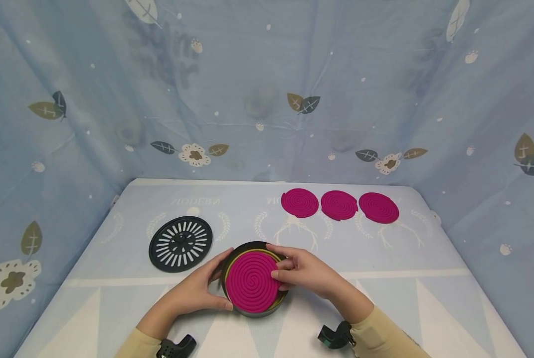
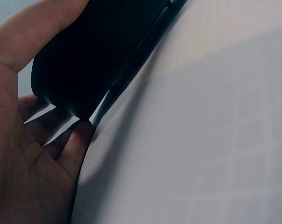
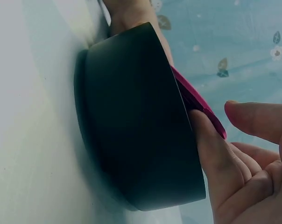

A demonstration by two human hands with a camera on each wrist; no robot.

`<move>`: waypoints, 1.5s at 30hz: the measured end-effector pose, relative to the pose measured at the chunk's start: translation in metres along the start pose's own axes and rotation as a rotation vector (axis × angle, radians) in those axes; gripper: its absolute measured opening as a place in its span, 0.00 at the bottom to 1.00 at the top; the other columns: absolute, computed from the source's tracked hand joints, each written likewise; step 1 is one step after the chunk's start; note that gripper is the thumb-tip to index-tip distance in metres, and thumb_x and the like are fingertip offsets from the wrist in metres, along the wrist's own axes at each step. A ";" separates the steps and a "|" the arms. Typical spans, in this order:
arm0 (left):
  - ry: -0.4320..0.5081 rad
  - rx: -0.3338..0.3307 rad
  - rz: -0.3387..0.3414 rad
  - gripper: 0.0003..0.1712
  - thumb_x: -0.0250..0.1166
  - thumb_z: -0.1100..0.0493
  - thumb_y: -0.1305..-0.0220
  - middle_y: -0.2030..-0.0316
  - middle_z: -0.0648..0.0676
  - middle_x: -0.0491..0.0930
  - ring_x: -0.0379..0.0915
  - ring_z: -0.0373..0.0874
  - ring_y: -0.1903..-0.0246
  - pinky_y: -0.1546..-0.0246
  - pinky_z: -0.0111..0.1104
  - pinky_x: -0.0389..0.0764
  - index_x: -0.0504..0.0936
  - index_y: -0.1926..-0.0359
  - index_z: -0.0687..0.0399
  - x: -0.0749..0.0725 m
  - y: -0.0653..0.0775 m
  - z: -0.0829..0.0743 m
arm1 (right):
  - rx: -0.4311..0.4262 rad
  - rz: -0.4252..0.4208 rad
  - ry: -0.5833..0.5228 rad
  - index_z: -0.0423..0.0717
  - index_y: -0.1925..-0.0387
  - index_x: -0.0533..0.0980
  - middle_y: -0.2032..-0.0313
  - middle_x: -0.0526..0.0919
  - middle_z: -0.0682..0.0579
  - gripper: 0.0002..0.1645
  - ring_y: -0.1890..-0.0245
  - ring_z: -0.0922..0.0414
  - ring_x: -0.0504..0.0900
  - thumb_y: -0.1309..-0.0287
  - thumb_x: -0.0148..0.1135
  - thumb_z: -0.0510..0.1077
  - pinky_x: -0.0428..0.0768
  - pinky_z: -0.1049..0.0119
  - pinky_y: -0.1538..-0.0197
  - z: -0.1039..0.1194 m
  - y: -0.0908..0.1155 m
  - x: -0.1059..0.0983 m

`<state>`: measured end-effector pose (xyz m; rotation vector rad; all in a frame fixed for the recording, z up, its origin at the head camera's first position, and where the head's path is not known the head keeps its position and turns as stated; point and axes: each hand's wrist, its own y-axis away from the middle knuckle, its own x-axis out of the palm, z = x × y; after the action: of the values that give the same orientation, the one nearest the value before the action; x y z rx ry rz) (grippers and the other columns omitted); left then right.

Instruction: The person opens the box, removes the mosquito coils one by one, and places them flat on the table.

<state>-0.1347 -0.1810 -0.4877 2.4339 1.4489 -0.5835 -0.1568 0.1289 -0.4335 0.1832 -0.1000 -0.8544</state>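
a flat magenta spiral coil (image 1: 252, 282) lies tilted over the mouth of a round, smooth, dark container (image 3: 136, 121), which stands upright on the table (image 1: 428, 318); a yellow ring shows just inside the dark rim. the coil's edge beside the right hand (image 1: 309, 271) sticks up above that rim. the left hand (image 1: 206, 291) grips the container's side, thumb at the near side and fingers round the other. the right hand is partly spread: its forefinger is at the rim, under the raised edge, while the thumb stands apart from the coil in the right wrist view, not pinching it. left of the container, a round black lid with radiating slots (image 1: 181, 240) lies flat, well clear of the rim. three more magenta spiral coils (image 1: 339, 205) lie in a row, close together, toward the table's far right. a light blue curtain (image 1: 267, 64) printed with leaves and flowers hangs behind.
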 end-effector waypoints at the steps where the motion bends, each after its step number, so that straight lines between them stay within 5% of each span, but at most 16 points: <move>1: 0.001 0.002 0.001 0.73 0.85 0.42 0.68 0.28 0.44 0.59 0.54 0.41 0.29 0.32 0.34 0.65 0.53 0.22 0.44 0.000 0.000 0.000 | 0.006 0.000 0.009 0.45 0.27 0.62 0.56 0.86 0.42 0.40 0.62 0.52 0.86 0.37 0.66 0.38 0.89 0.58 0.58 0.000 0.000 0.000; 19: -0.022 -0.024 0.001 0.73 0.84 0.39 0.68 0.28 0.43 0.59 0.55 0.40 0.29 0.32 0.34 0.65 0.52 0.22 0.43 0.000 0.001 0.000 | 0.054 -0.011 -0.006 0.49 0.30 0.67 0.65 0.86 0.41 0.36 0.72 0.56 0.84 0.38 0.66 0.37 0.89 0.62 0.63 -0.007 0.000 0.003; 45: -0.015 -0.022 -0.002 0.73 0.85 0.40 0.68 0.27 0.43 0.57 0.53 0.40 0.29 0.32 0.34 0.65 0.52 0.22 0.42 -0.001 0.001 0.000 | -0.016 -0.092 -0.010 0.47 0.28 0.65 0.65 0.86 0.41 0.37 0.71 0.56 0.84 0.37 0.65 0.37 0.89 0.59 0.60 -0.012 0.004 -0.007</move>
<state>-0.1343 -0.1819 -0.4874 2.4060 1.4449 -0.5822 -0.1566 0.1376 -0.4444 0.1692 -0.0942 -0.9474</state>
